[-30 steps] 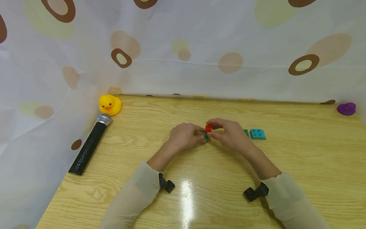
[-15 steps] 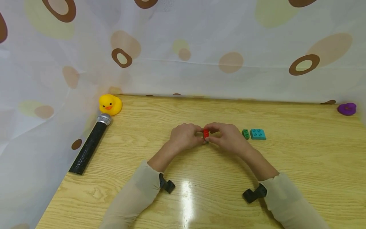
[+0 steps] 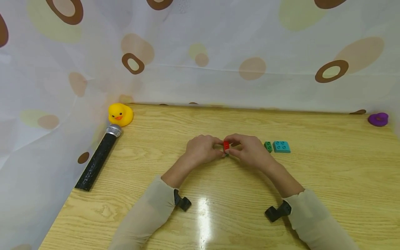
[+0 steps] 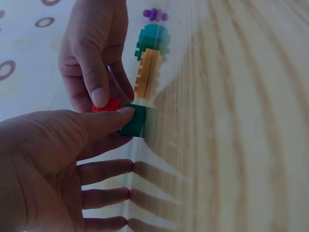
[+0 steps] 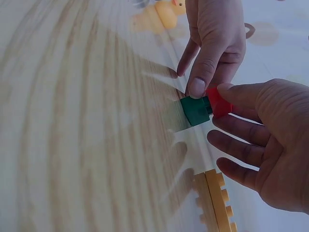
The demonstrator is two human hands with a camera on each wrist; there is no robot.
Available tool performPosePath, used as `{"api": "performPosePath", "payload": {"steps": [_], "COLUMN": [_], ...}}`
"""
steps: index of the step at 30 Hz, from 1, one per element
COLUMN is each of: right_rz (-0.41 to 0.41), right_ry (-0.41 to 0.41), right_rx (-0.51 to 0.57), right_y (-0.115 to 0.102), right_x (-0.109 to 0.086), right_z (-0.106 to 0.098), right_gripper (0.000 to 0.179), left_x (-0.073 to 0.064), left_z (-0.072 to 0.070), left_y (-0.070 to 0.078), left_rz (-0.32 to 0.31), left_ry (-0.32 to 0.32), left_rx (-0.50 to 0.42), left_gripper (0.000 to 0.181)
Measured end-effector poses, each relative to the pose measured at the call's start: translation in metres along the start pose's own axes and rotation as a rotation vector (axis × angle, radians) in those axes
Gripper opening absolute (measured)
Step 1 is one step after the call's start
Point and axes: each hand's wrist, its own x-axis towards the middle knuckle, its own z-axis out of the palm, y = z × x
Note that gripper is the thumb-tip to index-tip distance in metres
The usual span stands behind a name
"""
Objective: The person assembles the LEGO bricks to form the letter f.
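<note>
In the head view a small red toy brick (image 3: 226,145) sits over a dark green brick, which it almost wholly hides. My left hand (image 3: 201,149) pinches the green brick (image 4: 133,121) low down against the table, between thumb and finger. From the other side my right hand (image 3: 248,149) holds the red brick (image 5: 220,102) between thumb and fingers. A narrow dark band with studs shows between the two bricks in the right wrist view. Beside the right hand stands a yellow brick (image 5: 219,200), hidden by that hand in the head view.
Right of the hands are a second green brick (image 3: 268,146) and a teal brick (image 3: 282,147). A yellow rubber duck (image 3: 121,115) and a black microphone (image 3: 100,156) lie at the left edge; a purple duck (image 3: 378,119) sits far right. A patterned curtain (image 3: 200,83) borders the table behind.
My right hand has brought the red brick down and slightly left, over the green brick. The second green brick has come into fuller view. My left hand has hardly moved.
</note>
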Motion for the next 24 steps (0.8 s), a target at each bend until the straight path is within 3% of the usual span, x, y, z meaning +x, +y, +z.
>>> {"api": "performPosePath", "payload": {"steps": [24], "right_rz": [0.023], "right_ry": [0.005], "right_rx": [-0.062], "right_y": [-0.0036], "right_x": [0.0013], "right_z": [0.0028], "right_gripper": [0.034], "left_x": [0.0025], "left_z": [0.0014], "left_y": [-0.0006], "left_rz": [-0.010], "left_ry": [-0.010], "left_rx": [0.026], "left_gripper": [0.042]}}
